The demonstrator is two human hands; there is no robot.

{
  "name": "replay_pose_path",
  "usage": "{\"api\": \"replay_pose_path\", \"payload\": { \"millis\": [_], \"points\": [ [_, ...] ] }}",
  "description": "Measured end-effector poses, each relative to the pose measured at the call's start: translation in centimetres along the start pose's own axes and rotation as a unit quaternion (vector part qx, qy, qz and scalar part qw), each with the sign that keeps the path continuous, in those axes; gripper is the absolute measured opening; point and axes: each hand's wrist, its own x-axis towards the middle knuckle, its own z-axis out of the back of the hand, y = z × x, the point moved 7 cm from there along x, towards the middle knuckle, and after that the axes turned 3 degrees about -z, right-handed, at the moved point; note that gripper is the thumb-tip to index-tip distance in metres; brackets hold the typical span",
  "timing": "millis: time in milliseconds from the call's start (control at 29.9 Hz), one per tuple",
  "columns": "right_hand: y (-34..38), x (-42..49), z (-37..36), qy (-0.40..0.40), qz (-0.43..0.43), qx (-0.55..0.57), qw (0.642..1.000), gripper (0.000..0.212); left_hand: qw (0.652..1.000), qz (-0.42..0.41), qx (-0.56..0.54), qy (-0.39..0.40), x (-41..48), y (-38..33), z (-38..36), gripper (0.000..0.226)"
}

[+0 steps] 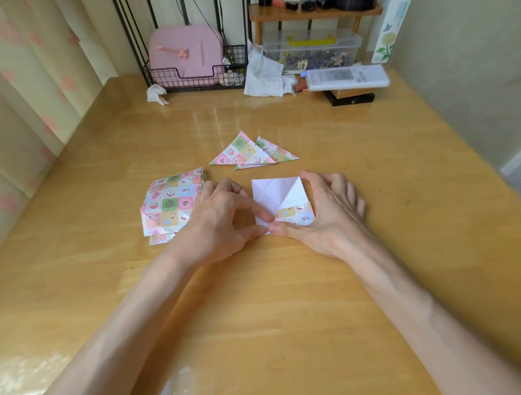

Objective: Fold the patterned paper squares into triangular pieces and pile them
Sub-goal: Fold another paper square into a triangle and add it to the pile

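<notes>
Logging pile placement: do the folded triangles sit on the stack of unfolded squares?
No, the folded triangles lie on the table, apart from the stack of unfolded squares.

I count two folded triangles (239, 153), one sheet (276, 193) under my two hands, left hand (220, 219) and right hand (326, 214), and one stack of unfolded squares (169, 204). I cannot tell how many squares it holds, though at least two edges show.

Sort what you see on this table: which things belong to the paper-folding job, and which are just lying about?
Job: sheet, pinched by left hand and right hand; square stack; triangles.
Lying about: tissue; pink case; clear box; bottle.
</notes>
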Motion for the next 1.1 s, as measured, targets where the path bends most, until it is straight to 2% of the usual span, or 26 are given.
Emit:
{"api": "replay_pose_path", "payload": {
  "millis": [301, 1104],
  "points": [
    [0.3, 0.3, -0.2, 0.018, -0.02, 0.011, 1.0, 0.12, 1.0, 0.003, 0.001, 0.019, 0.0, 0.0, 0.0, 0.025],
    [-1.3, 0.5, 0.6, 0.0, 0.011, 0.032, 0.999, 0.096, 1.0, -0.006, 0.003, 0.015, -0.2, -0.1, 0.2, 0.024]
  ]
}}
